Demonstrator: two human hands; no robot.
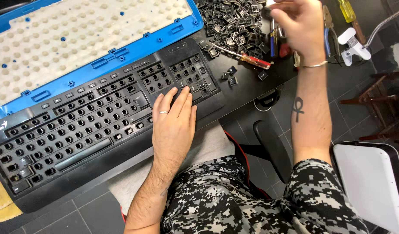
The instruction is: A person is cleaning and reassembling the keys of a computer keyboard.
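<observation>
A black keyboard frame (78, 130) with most keycaps removed lies on the dark desk. My left hand (173, 121) rests flat on its right end, fingers spread near the number pad (193, 78). My right hand (297, 21) is raised over the desk's far right, beside a heap of loose black keycaps (234, 21), fingers curled; whether it pinches something small at the top edge is unclear. A red-handled screwdriver (245, 56) lies just below the heap. A few single keycaps (232, 76) lie near it.
A blue keyboard back with a white dimpled membrane (78, 39) lies behind the black frame. Pliers (327, 26), a yellow-handled tool (346, 11) and a white clamp lamp (353, 43) sit at the far right. A white tablet-like panel (372, 182) is at lower right.
</observation>
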